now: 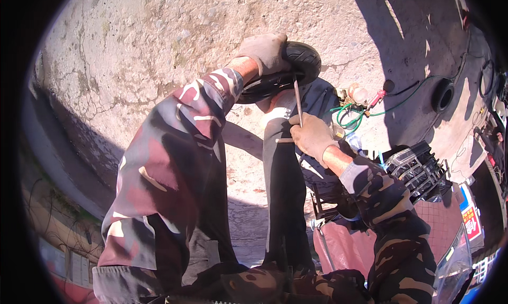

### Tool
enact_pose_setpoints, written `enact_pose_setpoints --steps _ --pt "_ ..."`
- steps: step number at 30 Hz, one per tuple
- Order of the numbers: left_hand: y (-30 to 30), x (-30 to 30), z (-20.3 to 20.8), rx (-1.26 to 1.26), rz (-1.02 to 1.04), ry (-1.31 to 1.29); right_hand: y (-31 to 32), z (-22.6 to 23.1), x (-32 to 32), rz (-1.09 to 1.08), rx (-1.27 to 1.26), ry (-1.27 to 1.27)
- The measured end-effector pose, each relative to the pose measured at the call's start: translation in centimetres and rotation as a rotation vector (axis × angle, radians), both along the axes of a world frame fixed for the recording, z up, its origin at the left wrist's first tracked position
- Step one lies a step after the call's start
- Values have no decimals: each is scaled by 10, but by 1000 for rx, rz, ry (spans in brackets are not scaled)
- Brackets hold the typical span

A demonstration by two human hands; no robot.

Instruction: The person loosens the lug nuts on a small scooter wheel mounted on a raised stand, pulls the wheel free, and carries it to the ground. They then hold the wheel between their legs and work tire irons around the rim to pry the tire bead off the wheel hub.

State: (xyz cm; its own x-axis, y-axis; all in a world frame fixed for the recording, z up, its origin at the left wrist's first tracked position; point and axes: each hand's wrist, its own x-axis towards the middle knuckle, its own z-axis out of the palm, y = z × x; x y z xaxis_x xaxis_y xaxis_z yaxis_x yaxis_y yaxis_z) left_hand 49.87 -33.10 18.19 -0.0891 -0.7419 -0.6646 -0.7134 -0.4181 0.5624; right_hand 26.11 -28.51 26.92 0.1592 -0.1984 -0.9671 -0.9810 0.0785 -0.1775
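Observation:
My left hand, in a grey work glove, grips the top of a small black rubber tyre that stands on cracked concrete. My right hand, gloved too, is closed on a thin metal rod-like tool whose tip points up at the tyre's rim. Both forearms wear camouflage sleeves. Below the tyre a dark trouser leg runs down the picture, and part of the wheel is hidden behind my left hand.
Green wires and a bulb-like part lie right of the tyre. A black ribbed block sits at right, and another black tyre lies in shadow beyond. A reddish seat-like surface is at lower right.

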Motion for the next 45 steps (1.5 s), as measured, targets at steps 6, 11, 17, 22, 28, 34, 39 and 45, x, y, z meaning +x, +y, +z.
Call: enact_pose_setpoints --steps 6,11,17,22,28,34,39,45 --pt "-6 9 -10 23 33 114 105 -84 -16 -187 -369 -118" --pt "-9 23 -46 -124 41 86 68 -172 -25 34 -517 -109" --pt "-23 11 -50 77 426 375 -67 -192 -112 796 -708 -300" --pt "-27 13 -32 32 430 509 27 -164 -57 692 -660 56" --pt "-32 8 -75 -87 137 57 134 -145 143 -1244 -19 -511" --pt "-21 15 -55 -146 317 535 58 -134 40 -226 85 -319" --pt "-25 16 0 -86 373 671 -88 -158 -116 942 -566 -231" --pt "-26 3 -46 -128 425 387 41 -176 -49 563 -431 43"
